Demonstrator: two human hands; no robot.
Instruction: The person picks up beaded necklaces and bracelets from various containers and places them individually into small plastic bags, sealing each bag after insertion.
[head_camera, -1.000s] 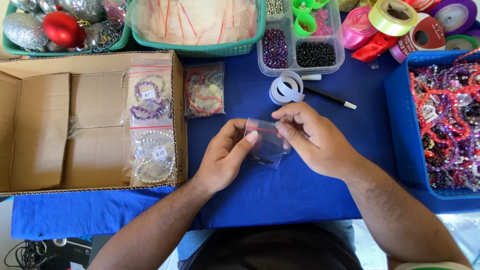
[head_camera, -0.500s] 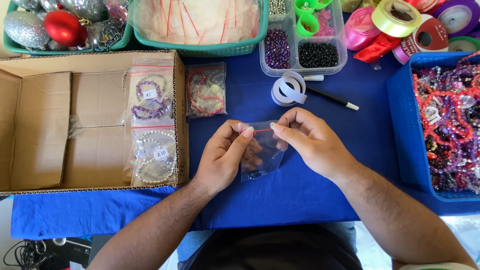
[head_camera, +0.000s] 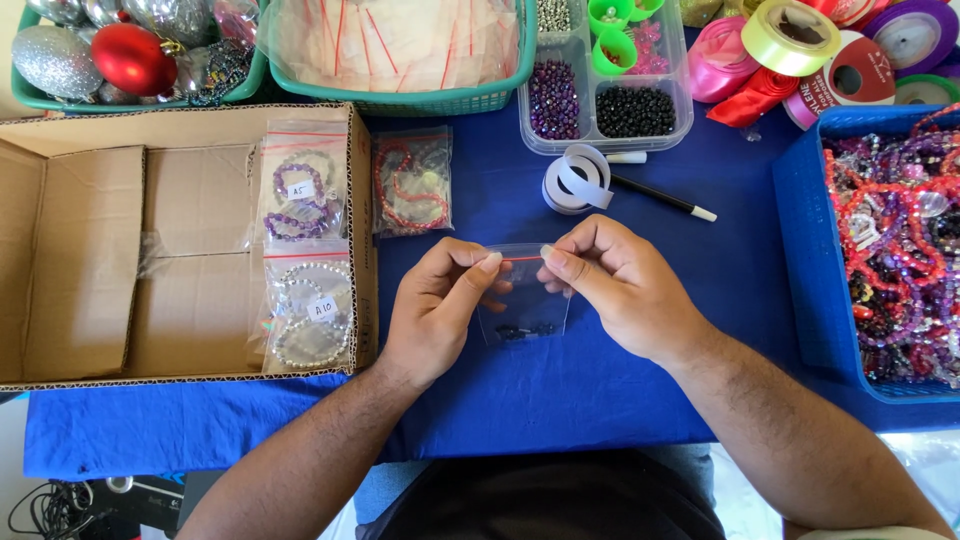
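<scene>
Left hand (head_camera: 435, 310) and right hand (head_camera: 620, 285) pinch the top of a small clear bag (head_camera: 525, 300) over the blue cloth (head_camera: 600, 400).

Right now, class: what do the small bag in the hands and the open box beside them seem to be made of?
Small bag: thin clear plastic film, probably; glossy, the blue cloth shows through, and a red strip runs along its top. Open box: brown corrugated cardboard, matt; the fluted edge shows along its rim. Both hands, left and right, pinch the bag's top.

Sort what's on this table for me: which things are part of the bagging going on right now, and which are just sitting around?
In use:
left hand
right hand
small clear zip bag pinched at its top edge, dark beads inside

Lying about:
bagged red bracelet
tape roll
black pen
bead organizer
ribbon spools
cardboard box
blue bin
</scene>
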